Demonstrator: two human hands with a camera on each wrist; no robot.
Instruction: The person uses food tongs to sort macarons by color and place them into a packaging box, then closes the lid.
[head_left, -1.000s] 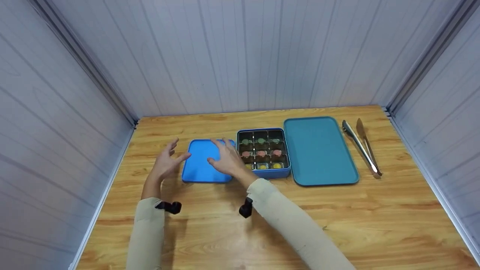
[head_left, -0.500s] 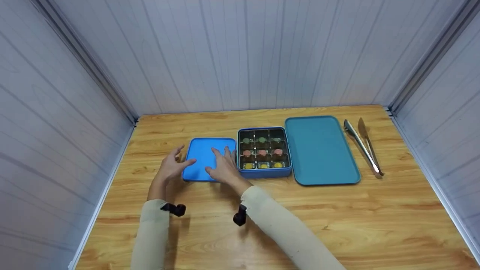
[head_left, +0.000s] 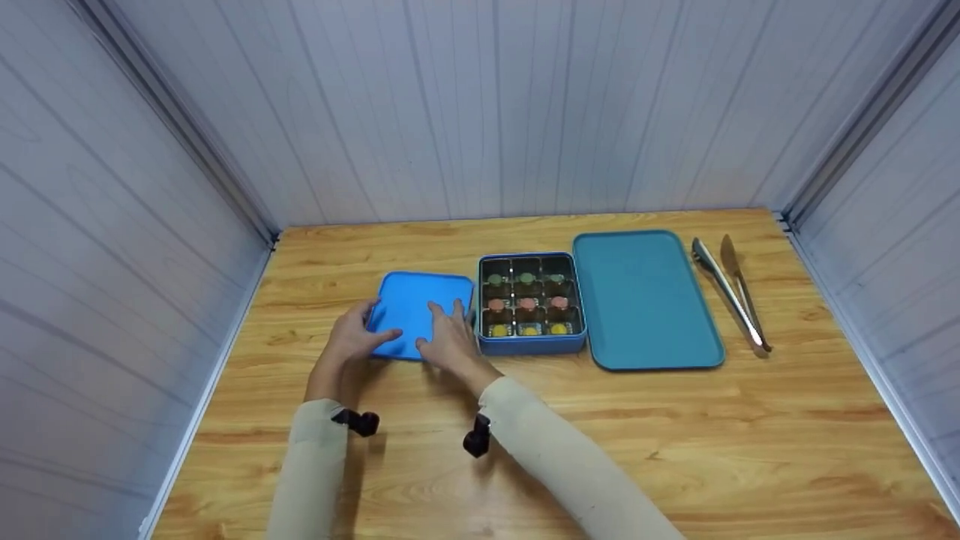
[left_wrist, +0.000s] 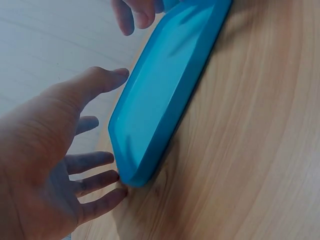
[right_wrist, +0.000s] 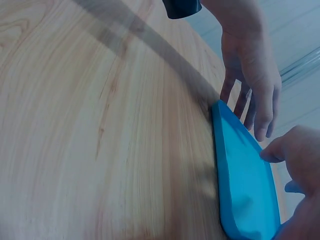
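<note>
A shallow blue square lid [head_left: 409,304] with a low raised rim lies on the wooden table between both hands. At its left edge is my left hand [head_left: 354,336], thumb stretched over the near corner and fingertips right at the rim in the left wrist view. My right hand [head_left: 452,345] hovers over the lid's right side, fingers spread and thumb apart. Neither hand is curled round anything. Just right of the lid stands a blue box [head_left: 532,346] with a divided insert, holding green, pink and yellow pieces in rows.
Beside the box lies a teal rectangular tray [head_left: 649,300]. Farther right, metal tongs [head_left: 726,291] rest on the table [head_left: 675,435]. Ribbed white walls [head_left: 480,112] enclose the back and both sides.
My left hand has moved right and reached the lid's left edge. The right hand has lowered slightly over the lid. The lid has turned a little.
</note>
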